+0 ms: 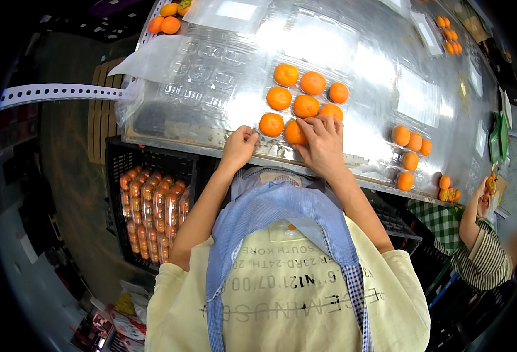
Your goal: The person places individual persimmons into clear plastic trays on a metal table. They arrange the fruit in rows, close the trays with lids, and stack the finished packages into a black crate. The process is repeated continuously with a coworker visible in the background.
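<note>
Orange persimmons [306, 106] sit in rows in the cups of a clear plastic tray [324, 69] on the metal table. My right hand [324, 138] has its fingers on the persimmon [295, 132] in the middle of the row nearest me; its palm partly covers the near right corner of the tray. Beside the tray's near left corner is my left hand [242, 145], fingers curled close to the persimmon [271, 124] there; whether they pinch the tray's rim cannot be told. An unfilled clear tray [210, 72] lies to the left.
A black crate [113, 193] below the table's left edge holds packed clear trays of persimmons [153, 207]. Loose persimmons [169, 25] lie at the far left corner. Rightward are a part-filled tray [410, 161] and a co-worker [478, 237] holding fruit. A perforated metal strip [60, 93] juts out left.
</note>
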`<state>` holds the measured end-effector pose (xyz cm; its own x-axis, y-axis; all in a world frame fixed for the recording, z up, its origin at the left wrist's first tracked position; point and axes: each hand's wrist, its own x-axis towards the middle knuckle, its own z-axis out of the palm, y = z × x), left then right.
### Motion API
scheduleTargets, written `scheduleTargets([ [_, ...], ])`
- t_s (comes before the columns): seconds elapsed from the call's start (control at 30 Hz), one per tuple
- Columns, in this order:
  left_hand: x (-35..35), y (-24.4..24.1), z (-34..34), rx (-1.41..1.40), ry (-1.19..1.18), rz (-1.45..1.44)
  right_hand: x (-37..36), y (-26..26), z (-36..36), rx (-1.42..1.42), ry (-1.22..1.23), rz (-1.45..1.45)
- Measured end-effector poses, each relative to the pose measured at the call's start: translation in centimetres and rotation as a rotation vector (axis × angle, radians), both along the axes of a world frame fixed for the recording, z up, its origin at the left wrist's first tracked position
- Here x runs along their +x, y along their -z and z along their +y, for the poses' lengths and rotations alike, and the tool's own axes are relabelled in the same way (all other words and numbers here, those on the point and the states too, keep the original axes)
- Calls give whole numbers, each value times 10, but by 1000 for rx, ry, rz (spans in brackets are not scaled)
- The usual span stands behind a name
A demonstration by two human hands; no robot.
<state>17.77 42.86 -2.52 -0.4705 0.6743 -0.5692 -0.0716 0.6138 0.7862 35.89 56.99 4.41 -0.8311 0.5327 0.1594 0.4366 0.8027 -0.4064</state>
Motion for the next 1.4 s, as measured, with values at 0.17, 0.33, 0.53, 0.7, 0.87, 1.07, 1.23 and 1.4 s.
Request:
scheduleTargets([
  [0.17, -1, 3, -1, -1, 0, -12, 2, -3, 20, 46, 56, 96],
  [0.33, -1, -4, 1, -8, 5, -26, -6, 14, 40, 207, 76, 27],
  [0.53, 1, -4, 2, -1, -2, -24, -5, 10, 53, 99, 34, 57],
  [0.7, 3, -9, 1, -9, 1, -27, 29, -1, 55, -116, 258, 263],
  [0.87, 1, -9, 1, -25, -2, -54, 64, 14, 24, -154, 298, 142],
  [1.07, -1, -10, 4, -45, 25, -67, 58, 18, 1, -8, 193, 19],
  [1.23, -1, -9, 4, -20, -12, -84, 55, 10, 3, -34, 181, -60],
  [1.4, 1, -9, 4, -29, -6, -59, 57, 14, 13, -26, 126, -117],
])
